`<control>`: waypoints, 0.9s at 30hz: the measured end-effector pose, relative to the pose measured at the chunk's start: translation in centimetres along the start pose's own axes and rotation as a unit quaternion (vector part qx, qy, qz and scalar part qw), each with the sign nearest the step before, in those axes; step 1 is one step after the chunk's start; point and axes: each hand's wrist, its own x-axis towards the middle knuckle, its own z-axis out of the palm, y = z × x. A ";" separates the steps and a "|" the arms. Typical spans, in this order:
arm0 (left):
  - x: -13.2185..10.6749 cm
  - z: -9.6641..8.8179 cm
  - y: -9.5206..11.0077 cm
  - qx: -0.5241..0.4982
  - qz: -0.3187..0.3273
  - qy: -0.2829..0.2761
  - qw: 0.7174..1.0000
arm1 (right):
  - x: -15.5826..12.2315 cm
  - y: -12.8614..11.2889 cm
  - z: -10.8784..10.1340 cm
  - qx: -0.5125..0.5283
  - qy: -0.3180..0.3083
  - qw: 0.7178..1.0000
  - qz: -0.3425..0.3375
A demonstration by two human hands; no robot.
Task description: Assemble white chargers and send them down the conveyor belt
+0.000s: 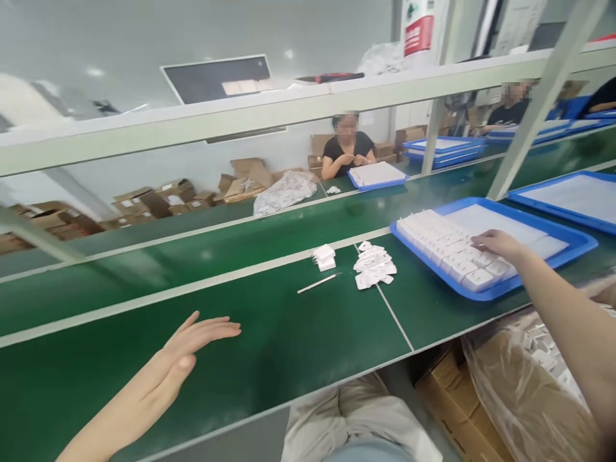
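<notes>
My left hand (185, 350) hovers over the green work surface (269, 359) at the left, its fingers stretched out and nothing in it. My right hand (500, 245) reaches over the blue tray (572, 242), fingertips drawn together just at the rows of white box-shaped plastic pieces (436, 234). Whether one of those pieces is between the fingers is hidden. Between my hands lie a small group of white plastic pieces with thin prongs (325, 258), a pile of flat white parts (375, 264) and a thin pen-like stick (316, 283).
A second blue tray (577, 196) stands at the right. Below the table edge is a cardboard box (450, 391) with a plastic bag (510, 366) of white parts. A slanted post (543, 106) rises behind the tray. Across the line a person (347, 151) works at another tray (378, 176).
</notes>
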 end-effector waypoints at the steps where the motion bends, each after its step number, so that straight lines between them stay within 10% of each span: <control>1: -0.9 -0.2 0.0 -0.003 -0.032 -0.010 0.999 | -0.1 -0.9 -0.3 -0.022 0.003 1.000 0.004; 7: 4.7 2.7 1.2 -0.003 -0.056 -0.045 0.997 | -3.8 -9.4 1.6 -0.080 -0.010 0.983 -0.162; 11: 15.1 8.0 2.8 0.031 -0.027 -0.039 0.998 | -8.2 -14.9 9.5 -0.101 -0.216 0.913 -0.331; 17: 27.4 12.2 4.2 0.045 -0.046 -0.135 0.989 | -10.3 -18.2 20.0 -0.095 -0.256 0.872 -0.407; 22: 28.2 12.1 1.9 -0.007 -0.013 -0.164 0.986 | -9.4 -19.8 23.5 -0.038 -0.288 0.861 -0.417; 27: 21.6 11.7 0.0 -0.138 0.027 -0.047 0.989 | -11.8 -20.8 22.4 0.026 -0.318 0.833 -0.451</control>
